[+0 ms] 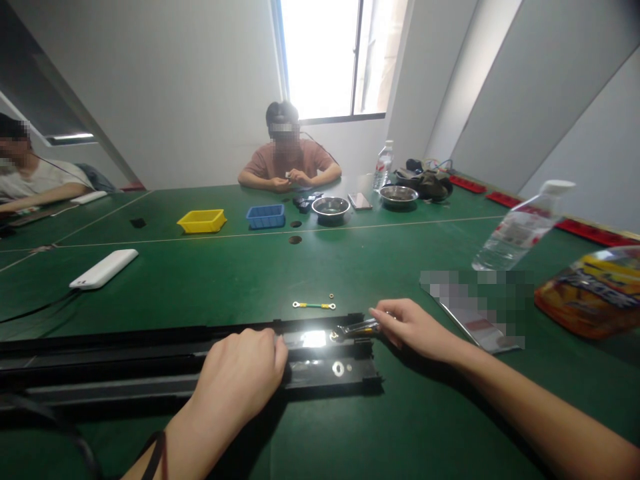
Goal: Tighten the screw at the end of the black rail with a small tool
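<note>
A long black channel-shaped profile (125, 363) lies across the table in front of me. My left hand (240, 370) is closed over it near its right end; the fingers on the far side are hidden. Held in my right hand (413, 328) is a metal wrench (357, 327), whose head sits at a small brass-coloured fastener (335, 336) inside the profile. On the profile's near strip are a pale washer (339, 369) and a smaller round piece. Just beyond the profile lies a short green-and-yellow wire (314, 306) with ring terminals, and a small brass ring (331, 295).
A tilted water bottle (520, 227), a shiny snack bag (595, 290) and a phone-like flat object (475, 313) are at right. Farther back are a yellow bin (202, 221), a blue bin (265, 217) and metal bowls (331, 209). A white power bank (105, 269) lies left. Two people sit beyond.
</note>
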`<action>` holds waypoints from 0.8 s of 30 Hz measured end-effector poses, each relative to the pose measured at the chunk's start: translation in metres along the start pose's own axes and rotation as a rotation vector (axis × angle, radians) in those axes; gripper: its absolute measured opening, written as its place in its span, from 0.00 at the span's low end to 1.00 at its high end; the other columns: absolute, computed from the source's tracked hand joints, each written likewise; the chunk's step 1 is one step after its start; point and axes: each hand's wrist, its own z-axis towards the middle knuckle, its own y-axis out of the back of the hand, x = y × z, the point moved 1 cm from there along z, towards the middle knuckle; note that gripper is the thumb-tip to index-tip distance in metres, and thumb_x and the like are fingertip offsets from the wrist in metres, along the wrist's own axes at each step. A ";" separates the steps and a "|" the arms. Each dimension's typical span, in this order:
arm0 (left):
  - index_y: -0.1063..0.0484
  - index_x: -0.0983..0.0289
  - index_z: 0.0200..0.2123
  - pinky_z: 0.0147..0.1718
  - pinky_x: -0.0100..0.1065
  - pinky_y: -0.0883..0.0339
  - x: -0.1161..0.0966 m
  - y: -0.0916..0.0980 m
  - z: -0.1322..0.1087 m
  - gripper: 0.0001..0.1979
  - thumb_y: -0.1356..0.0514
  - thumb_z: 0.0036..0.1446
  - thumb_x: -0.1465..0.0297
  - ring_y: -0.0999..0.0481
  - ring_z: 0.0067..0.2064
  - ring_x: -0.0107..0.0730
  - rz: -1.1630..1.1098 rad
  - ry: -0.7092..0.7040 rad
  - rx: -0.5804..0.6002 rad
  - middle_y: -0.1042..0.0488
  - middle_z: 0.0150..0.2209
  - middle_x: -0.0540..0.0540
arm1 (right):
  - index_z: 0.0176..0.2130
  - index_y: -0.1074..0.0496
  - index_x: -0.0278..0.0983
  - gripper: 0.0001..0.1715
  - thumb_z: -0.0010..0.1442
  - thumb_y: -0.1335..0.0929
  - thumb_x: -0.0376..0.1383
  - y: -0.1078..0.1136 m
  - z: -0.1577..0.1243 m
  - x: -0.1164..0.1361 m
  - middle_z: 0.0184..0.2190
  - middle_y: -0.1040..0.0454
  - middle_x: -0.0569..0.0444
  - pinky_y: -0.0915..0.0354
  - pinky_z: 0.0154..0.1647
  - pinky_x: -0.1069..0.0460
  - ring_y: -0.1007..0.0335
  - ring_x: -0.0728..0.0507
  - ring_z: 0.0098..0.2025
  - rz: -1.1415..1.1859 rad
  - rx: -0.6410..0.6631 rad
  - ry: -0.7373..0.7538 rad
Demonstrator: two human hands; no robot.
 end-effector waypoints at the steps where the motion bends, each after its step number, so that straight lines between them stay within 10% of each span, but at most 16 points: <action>1: 0.21 0.64 0.36 0.44 0.41 0.30 0.000 0.000 0.000 0.23 0.53 0.70 0.61 0.19 0.40 0.45 -0.002 0.002 0.000 0.20 0.36 0.63 | 0.26 0.35 0.38 0.28 0.68 0.37 0.55 0.000 0.000 -0.001 0.17 0.35 0.60 0.43 0.25 0.54 0.39 0.49 0.20 0.012 0.000 -0.002; 24: 0.21 0.63 0.36 0.43 0.42 0.30 0.001 -0.003 0.001 0.23 0.54 0.71 0.61 0.19 0.38 0.45 0.028 -0.020 -0.011 0.20 0.35 0.63 | 0.27 0.34 0.37 0.27 0.69 0.35 0.53 0.002 0.003 -0.009 0.17 0.33 0.60 0.41 0.26 0.53 0.37 0.49 0.20 0.056 -0.004 0.003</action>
